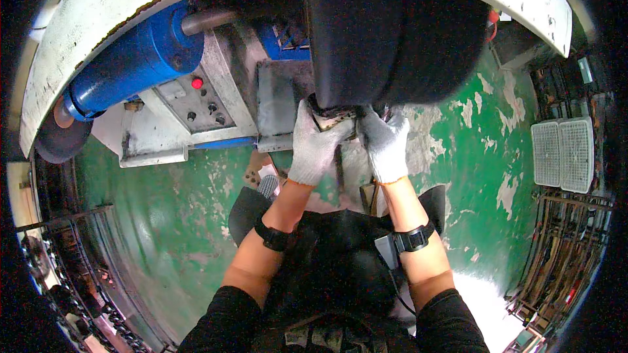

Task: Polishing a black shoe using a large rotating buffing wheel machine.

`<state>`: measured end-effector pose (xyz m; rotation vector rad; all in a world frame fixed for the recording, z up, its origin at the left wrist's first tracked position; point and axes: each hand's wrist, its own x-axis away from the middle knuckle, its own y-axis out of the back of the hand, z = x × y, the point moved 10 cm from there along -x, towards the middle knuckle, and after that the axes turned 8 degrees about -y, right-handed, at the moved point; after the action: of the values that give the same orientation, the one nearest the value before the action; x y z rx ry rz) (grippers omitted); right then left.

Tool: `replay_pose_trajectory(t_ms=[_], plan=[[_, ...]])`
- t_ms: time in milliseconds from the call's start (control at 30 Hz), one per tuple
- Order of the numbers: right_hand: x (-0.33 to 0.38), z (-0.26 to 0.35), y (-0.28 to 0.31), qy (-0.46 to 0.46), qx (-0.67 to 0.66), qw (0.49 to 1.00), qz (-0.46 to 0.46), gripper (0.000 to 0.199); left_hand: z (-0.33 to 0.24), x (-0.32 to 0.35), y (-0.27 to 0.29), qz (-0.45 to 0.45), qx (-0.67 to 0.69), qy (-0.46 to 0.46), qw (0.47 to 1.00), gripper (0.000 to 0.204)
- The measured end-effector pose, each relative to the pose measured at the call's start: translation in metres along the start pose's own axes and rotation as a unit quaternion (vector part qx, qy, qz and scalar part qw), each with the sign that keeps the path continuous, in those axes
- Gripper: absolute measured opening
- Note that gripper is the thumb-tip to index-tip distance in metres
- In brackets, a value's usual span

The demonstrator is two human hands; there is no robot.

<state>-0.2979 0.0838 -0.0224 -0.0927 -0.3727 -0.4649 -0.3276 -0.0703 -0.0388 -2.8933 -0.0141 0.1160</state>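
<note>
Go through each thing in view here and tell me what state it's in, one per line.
Left hand: gloved, gripping the small part.
Right hand: gloved, gripping the same part.
Small part: held up against the dark wheel.
Red button: cannot tell if pressed.
Green floor: paint worn and flaking.

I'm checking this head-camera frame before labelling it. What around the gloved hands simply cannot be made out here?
- Head view: the small grey workpiece is mostly covered by the left hand, the right hand and the big black machine housing above it.
- Fingertips of both hands: tucked under that housing, so their grip is unclear.
- The grey control panel with a red button: markings too small.
- The blue cylinder: far end cut off by the white curved guard.
</note>
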Motion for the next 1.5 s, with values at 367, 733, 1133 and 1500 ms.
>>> replay_pose_trajectory(t_ms=[367, 733, 1133, 1500], plan=[[0.001, 0.006, -0.007, 0.072, 0.027, 0.997, 0.02, 0.003, 0.0, 0.002, 0.011, -0.021, -0.127, -0.016, 0.992, 0.05], [0.004, 0.021, -0.012, 0.16, 0.177, 0.971, -0.001, 0.006, 0.003, 0.002, 0.015, -0.029, -0.121, -0.004, 0.992, 0.047], [0.002, 0.007, -0.014, 0.077, 0.055, 0.995, 0.027, 0.018, 0.004, 0.002, 0.015, -0.034, -0.058, -0.014, 0.998, 0.048], [-0.003, 0.0, 0.001, 0.045, -0.016, 0.999, 0.001, 0.006, -0.011, 0.003, 0.001, -0.009, -0.049, -0.019, 0.999, 0.051]])
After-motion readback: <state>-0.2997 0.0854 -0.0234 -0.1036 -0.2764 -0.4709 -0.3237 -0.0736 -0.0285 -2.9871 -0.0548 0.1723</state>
